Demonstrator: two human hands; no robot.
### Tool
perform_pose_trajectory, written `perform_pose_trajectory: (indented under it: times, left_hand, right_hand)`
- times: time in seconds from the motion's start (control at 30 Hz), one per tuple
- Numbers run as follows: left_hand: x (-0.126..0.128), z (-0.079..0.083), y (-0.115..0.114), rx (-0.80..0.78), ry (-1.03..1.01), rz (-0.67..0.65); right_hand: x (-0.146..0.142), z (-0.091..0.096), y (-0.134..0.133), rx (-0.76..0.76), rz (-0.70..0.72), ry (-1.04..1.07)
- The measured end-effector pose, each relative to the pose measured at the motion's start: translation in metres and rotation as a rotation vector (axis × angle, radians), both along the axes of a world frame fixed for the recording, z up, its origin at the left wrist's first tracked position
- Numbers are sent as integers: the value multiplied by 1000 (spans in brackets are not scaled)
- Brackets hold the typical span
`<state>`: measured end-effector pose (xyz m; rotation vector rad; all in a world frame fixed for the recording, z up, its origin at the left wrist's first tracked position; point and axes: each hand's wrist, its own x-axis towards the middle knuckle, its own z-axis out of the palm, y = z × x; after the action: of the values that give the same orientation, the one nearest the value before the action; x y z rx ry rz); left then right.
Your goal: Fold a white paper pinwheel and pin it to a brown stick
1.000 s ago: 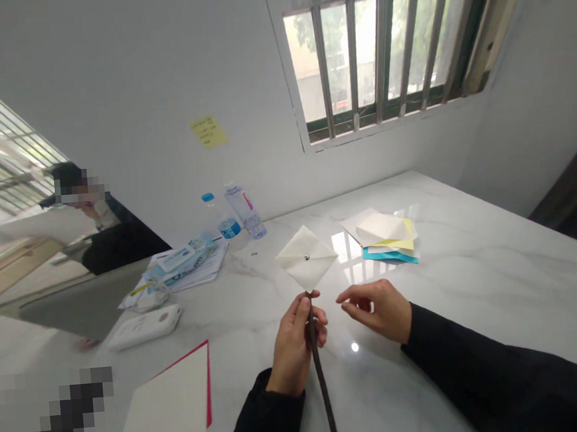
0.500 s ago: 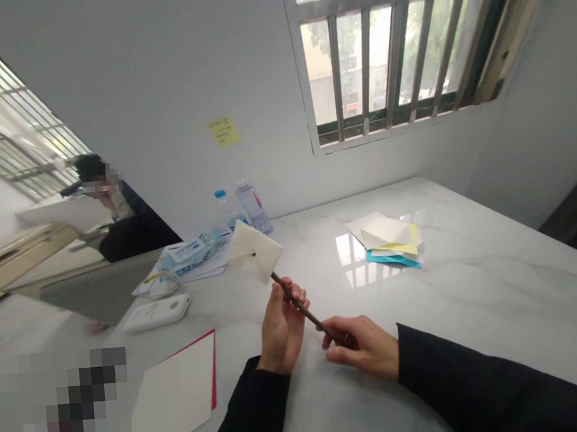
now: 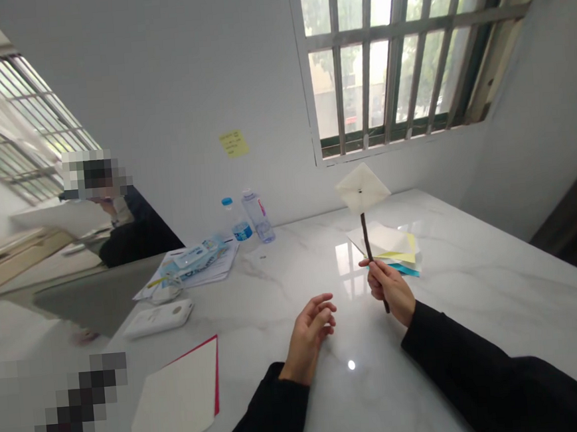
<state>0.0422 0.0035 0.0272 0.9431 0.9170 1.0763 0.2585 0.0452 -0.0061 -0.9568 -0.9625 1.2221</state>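
Observation:
My right hand point(image 3: 390, 289) grips the lower part of a thin dark stick that carries a white paper pinwheel point(image 3: 369, 196). The pinwheel stands nearly upright, its paper head fixed by a small dark pin in the middle. My left hand point(image 3: 312, 337) rests empty near the tabletop, its fingers loosely curved and apart. Behind the right hand lies a stack of coloured paper point(image 3: 395, 244) in white, yellow and blue, partly hidden by the stick and the hand.
On the left of the marble table point(image 3: 473, 281) lie a cream sheet point(image 3: 177, 398) over a red one, a white power bank point(image 3: 159, 319) and a wipes packet point(image 3: 192, 258) on papers. Two bottles point(image 3: 259, 218) stand by the wall. A person point(image 3: 139, 221) sits beyond the partition.
My left hand has let go of the stick. My right hand has moved up and away, carrying the pinwheel rightward and turning it from slanted to upright.

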Motion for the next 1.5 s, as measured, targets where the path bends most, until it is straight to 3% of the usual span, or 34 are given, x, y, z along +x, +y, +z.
perform_pose_trajectory:
  times: [0.2, 0.4, 0.5, 0.6, 0.7, 0.9, 1.0, 1.1, 1.23, 1.3, 1.5]
  left_hand:
    - [-3, -10, 6, 19, 76, 21]
    - [-6, -20, 13, 33, 134, 50]
    - [-7, -24, 16, 44, 155, 51]
    - [-7, -27, 18, 52, 174, 47]
    - [-7, -28, 19, 56, 191, 43]
    - [-5, -24, 16, 63, 204, 53]
    - [-4, -25, 15, 70, 204, 55]
    - [-4, -26, 15, 72, 205, 59]
    - [-3, -24, 15, 74, 215, 61]
    - [-3, -23, 14, 81, 219, 59]
    - [-1, -21, 13, 84, 223, 46]
  right_hand:
    - [18, 2, 10, 37, -196, 34]
    - [81, 12, 34, 170, -526, 93]
    - [99, 10, 41, 179, -588, 101]
    - [88, 6, 41, 170, -499, 68]
    - [55, 3, 32, 166, -325, 19]
    - [-25, 5, -19, 148, -8, -78]
    - [-47, 5, -39, 142, 131, -107]
    - [-33, 8, -29, 146, 75, -67]
    - [21, 17, 6, 174, -211, 17]
    - [31, 18, 11, 179, -258, 14]
    - [-17, 3, -16, 117, 64, -137]
